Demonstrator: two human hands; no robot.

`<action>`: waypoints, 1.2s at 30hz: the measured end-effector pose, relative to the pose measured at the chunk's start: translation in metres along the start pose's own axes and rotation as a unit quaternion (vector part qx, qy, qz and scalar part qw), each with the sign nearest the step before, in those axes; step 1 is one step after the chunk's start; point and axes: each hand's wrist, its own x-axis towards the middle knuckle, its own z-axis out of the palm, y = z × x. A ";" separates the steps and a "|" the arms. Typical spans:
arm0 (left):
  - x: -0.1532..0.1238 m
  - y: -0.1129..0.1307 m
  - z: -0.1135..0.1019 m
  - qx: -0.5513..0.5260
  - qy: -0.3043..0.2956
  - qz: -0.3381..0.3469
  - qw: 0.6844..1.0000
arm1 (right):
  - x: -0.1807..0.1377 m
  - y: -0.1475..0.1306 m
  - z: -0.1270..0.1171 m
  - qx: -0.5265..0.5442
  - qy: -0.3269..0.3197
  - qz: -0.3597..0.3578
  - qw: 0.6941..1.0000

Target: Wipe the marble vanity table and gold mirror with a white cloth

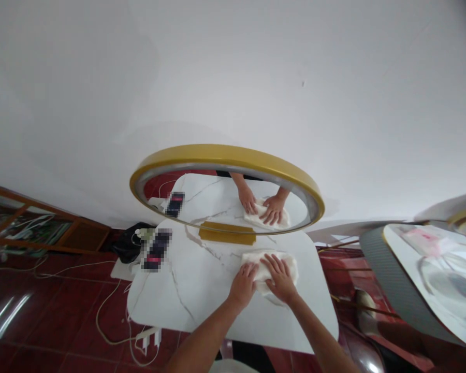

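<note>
A folded, soft white cloth (262, 278) lies on the right half of a white marble-patterned table (205, 282). My left hand (243, 286) rests on the cloth's left side, its fingers laid on top and slightly bent. Spread fingers of my right hand (280, 280) press down flat across the cloth's middle and right side. Just behind the cloth stands an oval-looking mirror with a gold rim (225, 152) and a gold base (227, 234). Both hands and the cloth are reflected in it.
A dark pixelated object (158, 251) lies at the table's left edge. White cables and a plug (149, 336) hang below, over the red tiled floor (73, 321). Another white-topped table (407, 259) with plastic-wrapped items stands at right. A white wall (225, 77) rises behind.
</note>
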 end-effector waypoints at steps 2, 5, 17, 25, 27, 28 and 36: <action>-0.025 -0.016 -0.007 -0.002 -0.017 -0.004 1.000 | -0.008 -0.028 0.008 0.006 -0.005 -0.003 1.000; -0.064 -0.045 -0.017 -0.007 -0.058 0.007 0.998 | -0.018 -0.072 0.022 0.020 -0.026 -0.008 0.999; -0.179 -0.135 -0.033 -0.046 -0.108 0.007 0.993 | -0.056 -0.194 0.064 0.078 -0.117 -0.032 0.990; -0.144 -0.155 -0.040 -0.003 -0.122 0.018 0.992 | -0.019 -0.189 0.051 0.034 -0.098 -0.024 0.994; -0.126 -0.160 -0.049 0.008 -0.098 0.012 0.995 | 0.003 -0.190 0.046 0.013 -0.079 -0.010 0.997; -0.116 -0.161 -0.055 0.012 -0.083 0.009 0.996 | 0.015 -0.191 0.044 0.003 -0.071 0.000 0.998; -0.058 -0.172 -0.098 0.001 0.034 -0.015 0.999 | 0.097 -0.198 0.027 -0.024 -0.063 0.072 0.995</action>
